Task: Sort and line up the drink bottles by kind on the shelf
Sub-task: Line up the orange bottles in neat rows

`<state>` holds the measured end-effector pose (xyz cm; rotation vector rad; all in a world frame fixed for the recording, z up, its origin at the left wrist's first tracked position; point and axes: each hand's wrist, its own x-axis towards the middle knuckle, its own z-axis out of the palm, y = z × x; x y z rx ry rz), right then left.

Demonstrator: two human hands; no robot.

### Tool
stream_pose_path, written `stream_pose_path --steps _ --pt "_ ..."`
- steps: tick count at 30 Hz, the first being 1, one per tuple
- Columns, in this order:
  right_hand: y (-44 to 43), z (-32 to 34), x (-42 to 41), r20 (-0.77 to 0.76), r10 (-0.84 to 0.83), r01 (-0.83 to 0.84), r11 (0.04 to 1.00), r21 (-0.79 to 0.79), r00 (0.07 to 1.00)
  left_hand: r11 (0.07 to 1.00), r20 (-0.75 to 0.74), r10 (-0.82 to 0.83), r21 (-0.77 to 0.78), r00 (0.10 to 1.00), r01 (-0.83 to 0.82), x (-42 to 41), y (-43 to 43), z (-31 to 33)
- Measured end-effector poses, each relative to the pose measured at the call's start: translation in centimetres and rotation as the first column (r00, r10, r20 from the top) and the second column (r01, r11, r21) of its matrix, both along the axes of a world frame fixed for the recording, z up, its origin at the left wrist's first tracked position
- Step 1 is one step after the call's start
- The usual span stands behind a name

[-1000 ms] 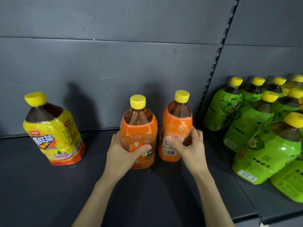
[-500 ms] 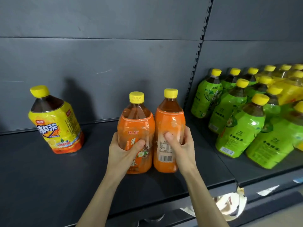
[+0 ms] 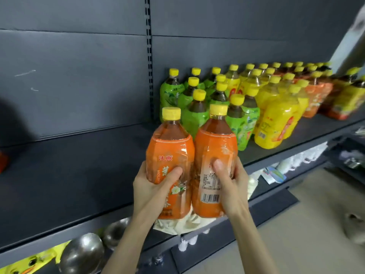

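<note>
Two orange-labelled tea bottles with yellow caps are held upright side by side over the front edge of the dark shelf. My left hand grips the left orange bottle, thumb across its label. My right hand grips the right orange bottle, its barcode facing me. On the shelf to the right stand green-labelled bottles, then yellow-labelled bottles, then more orange-labelled bottles farther along.
A slotted upright divides the grey back panel. Below the shelf lie steel bowls, yellow packets and white packaged goods. An orange-red sliver shows at the far left edge. Floor lies at the lower right.
Both hands have lifted the two orange bottles off the shelf and carried them toward me and rightward. The view has swung right, revealing long rows of bottles; the yellow bottle at left has left the frame.
</note>
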<state>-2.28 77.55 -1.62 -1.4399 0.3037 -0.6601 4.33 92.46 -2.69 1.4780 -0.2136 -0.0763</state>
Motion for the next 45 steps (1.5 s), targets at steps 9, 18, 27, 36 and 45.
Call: stream_pose_path --steps 9,18,27,36,45 --pt "-15.1 -0.2 -11.6 -0.015 -0.189 0.189 0.982 -0.004 0.982 0.991 0.000 -0.135 -0.006 0.991 0.135 -8.9 -16.4 -0.6" --pt "-29.2 0.6 -12.4 0.028 -0.300 0.301 0.953 -0.035 0.954 0.965 0.103 -0.260 0.005 0.960 0.261 -8.3 -31.7 0.9" --pt "-45.0 1.7 -7.3 0.014 -0.370 0.369 0.923 -0.110 0.929 0.955 0.142 -0.287 -0.033 0.947 0.294 -3.5 -47.6 2.3" --pt "-57.3 1.6 -2.0 0.004 -0.307 0.306 0.948 -0.088 0.952 0.990 0.107 -0.137 0.028 0.985 0.135 0.8 -59.5 2.0" --pt "-67.9 0.6 3.1 -0.044 -0.026 0.021 0.994 -0.104 0.999 0.968 0.086 0.231 0.081 0.969 -0.238 1.5 -68.6 0.3"
